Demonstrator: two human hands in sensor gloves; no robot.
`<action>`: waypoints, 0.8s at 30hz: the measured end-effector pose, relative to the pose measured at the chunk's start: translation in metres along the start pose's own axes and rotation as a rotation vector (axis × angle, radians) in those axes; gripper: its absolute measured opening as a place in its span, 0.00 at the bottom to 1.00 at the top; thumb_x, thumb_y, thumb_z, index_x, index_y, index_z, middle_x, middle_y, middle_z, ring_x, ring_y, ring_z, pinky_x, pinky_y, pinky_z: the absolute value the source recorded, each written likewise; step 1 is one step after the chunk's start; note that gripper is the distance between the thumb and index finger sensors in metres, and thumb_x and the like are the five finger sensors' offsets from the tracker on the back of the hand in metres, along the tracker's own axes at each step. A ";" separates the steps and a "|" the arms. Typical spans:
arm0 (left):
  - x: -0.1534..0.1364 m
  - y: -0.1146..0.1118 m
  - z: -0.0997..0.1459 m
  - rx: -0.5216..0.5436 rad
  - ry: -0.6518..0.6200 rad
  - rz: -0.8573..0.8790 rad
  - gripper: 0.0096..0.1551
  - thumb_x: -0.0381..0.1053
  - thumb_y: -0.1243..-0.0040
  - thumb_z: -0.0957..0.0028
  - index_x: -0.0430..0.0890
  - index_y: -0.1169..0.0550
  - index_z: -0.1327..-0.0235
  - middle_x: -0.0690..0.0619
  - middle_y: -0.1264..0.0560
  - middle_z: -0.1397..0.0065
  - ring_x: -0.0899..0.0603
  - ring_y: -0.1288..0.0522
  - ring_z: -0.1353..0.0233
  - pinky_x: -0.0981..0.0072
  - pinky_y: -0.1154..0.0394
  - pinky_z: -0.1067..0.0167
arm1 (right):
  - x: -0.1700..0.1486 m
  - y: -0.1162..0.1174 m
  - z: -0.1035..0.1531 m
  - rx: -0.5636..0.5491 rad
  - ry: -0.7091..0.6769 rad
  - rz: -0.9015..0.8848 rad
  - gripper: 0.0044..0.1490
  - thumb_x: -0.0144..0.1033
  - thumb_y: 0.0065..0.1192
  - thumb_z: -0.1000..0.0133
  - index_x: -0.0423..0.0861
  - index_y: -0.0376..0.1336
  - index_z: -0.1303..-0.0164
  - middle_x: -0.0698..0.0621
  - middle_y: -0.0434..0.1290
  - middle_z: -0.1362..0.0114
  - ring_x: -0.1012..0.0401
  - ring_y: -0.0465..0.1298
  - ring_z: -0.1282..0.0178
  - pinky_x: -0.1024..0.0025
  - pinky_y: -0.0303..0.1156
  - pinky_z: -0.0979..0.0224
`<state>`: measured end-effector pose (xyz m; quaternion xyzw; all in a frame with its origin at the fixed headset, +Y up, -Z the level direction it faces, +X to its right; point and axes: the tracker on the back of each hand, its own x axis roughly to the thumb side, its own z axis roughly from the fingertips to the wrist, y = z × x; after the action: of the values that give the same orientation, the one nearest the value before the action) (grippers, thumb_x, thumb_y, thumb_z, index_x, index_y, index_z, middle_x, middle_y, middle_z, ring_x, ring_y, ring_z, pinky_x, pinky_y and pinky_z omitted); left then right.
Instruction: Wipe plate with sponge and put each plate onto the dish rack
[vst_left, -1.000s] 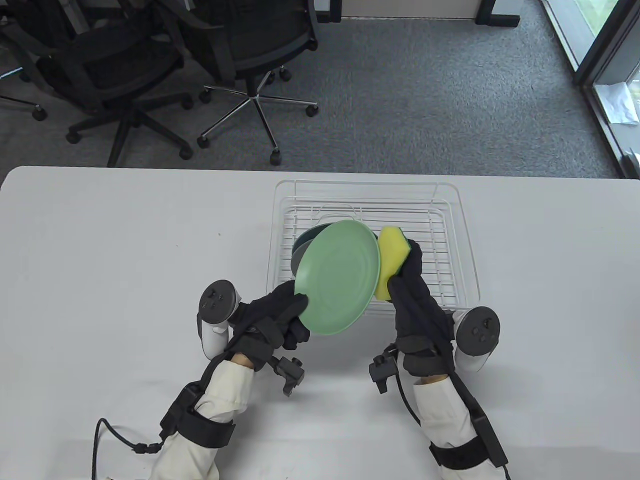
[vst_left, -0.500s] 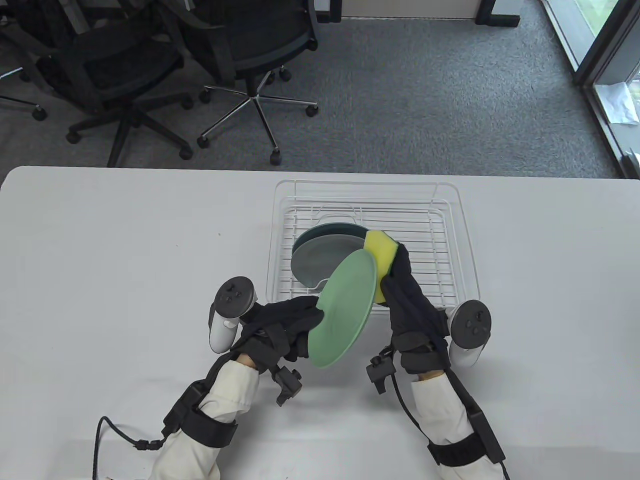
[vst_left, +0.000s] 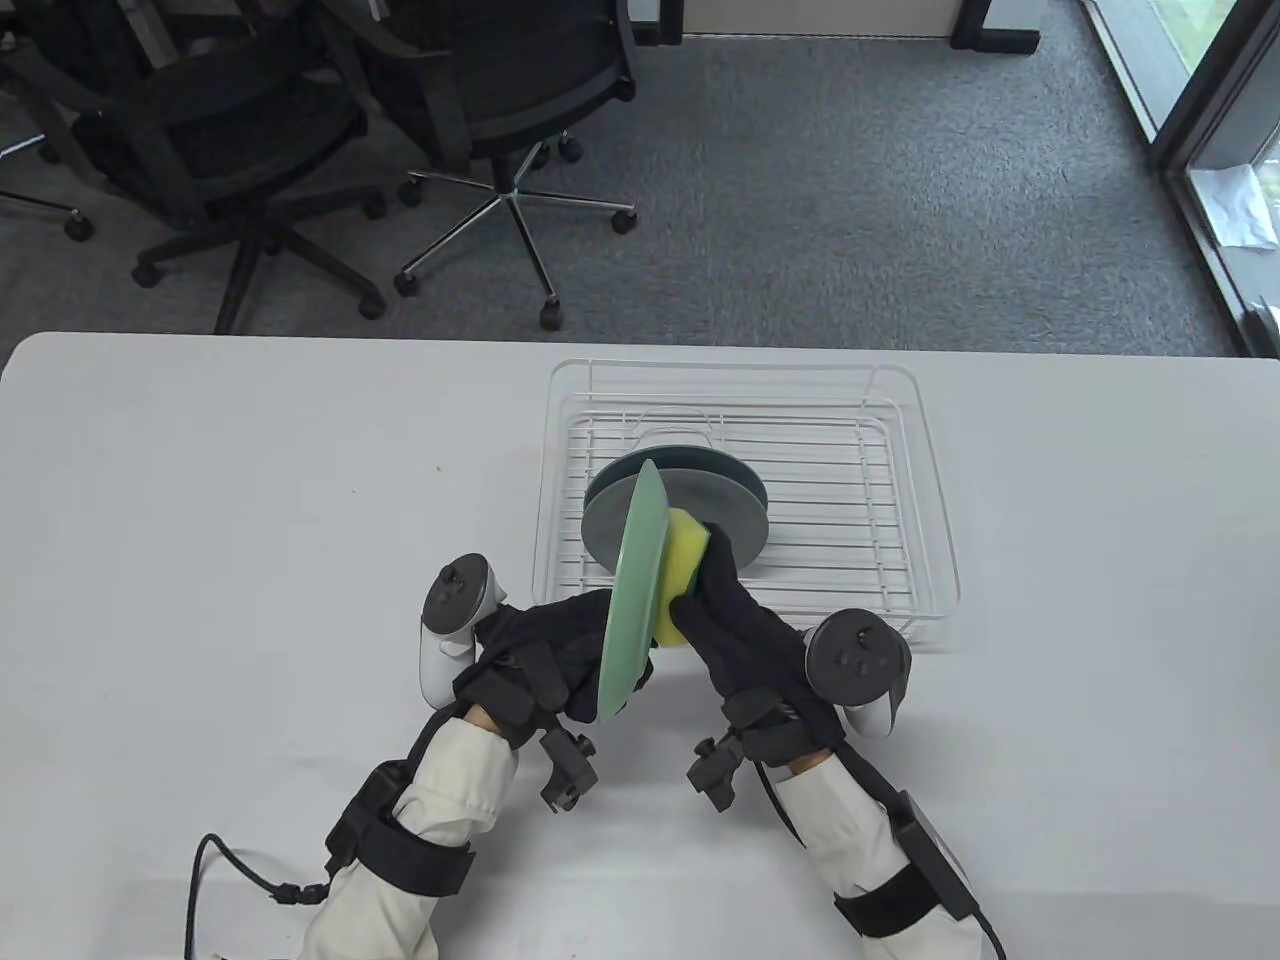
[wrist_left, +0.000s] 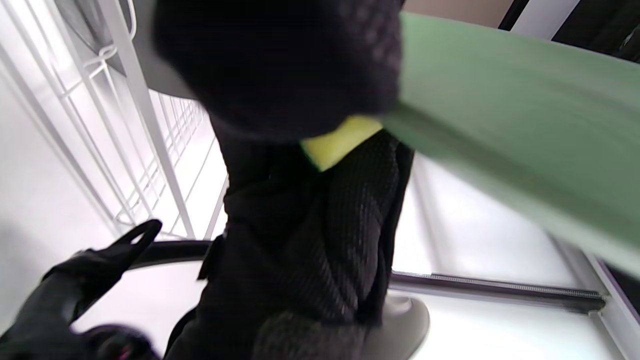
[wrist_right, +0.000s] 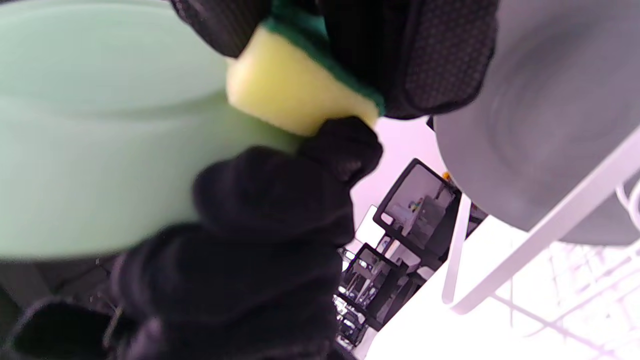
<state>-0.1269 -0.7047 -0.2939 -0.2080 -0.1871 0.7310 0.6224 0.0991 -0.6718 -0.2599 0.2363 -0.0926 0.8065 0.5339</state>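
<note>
In my left hand (vst_left: 560, 650), nearest me, I grip the round pale-green plate (vst_left: 632, 590) by its lower rim, turned almost edge-on so its face meets the sponge. My right hand (vst_left: 745, 640) curls round the yellow sponge with a green scouring back (vst_left: 682, 570), pressing it against that face. A second ago the plate lay open to the camera, the sponge at its rim. Beyond my hands, two grey plates (vst_left: 700, 505) sit in the white wire dish rack (vst_left: 905, 480).
</note>
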 end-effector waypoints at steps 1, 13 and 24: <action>0.000 0.000 0.001 0.019 -0.001 0.012 0.23 0.42 0.44 0.41 0.25 0.18 0.49 0.42 0.13 0.65 0.53 0.13 0.76 0.89 0.17 0.88 | 0.004 0.000 0.001 -0.005 -0.021 0.039 0.45 0.39 0.50 0.31 0.32 0.37 0.15 0.29 0.66 0.24 0.38 0.70 0.33 0.51 0.72 0.32; -0.005 0.025 0.011 0.322 -0.011 0.109 0.23 0.42 0.44 0.41 0.25 0.19 0.47 0.42 0.12 0.63 0.55 0.11 0.74 0.92 0.14 0.85 | 0.042 0.012 0.011 0.004 -0.144 0.063 0.50 0.48 0.48 0.30 0.28 0.36 0.15 0.28 0.68 0.29 0.43 0.74 0.40 0.58 0.76 0.37; -0.009 0.017 0.002 0.243 0.023 -0.257 0.24 0.42 0.43 0.41 0.22 0.18 0.48 0.42 0.13 0.65 0.54 0.13 0.75 0.88 0.16 0.86 | 0.060 -0.029 0.018 -0.258 -0.212 0.203 0.43 0.47 0.49 0.30 0.44 0.39 0.12 0.30 0.65 0.25 0.42 0.71 0.36 0.56 0.74 0.34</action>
<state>-0.1407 -0.7165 -0.3006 -0.1138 -0.1152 0.6602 0.7335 0.1116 -0.6177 -0.2184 0.2392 -0.2743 0.8083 0.4628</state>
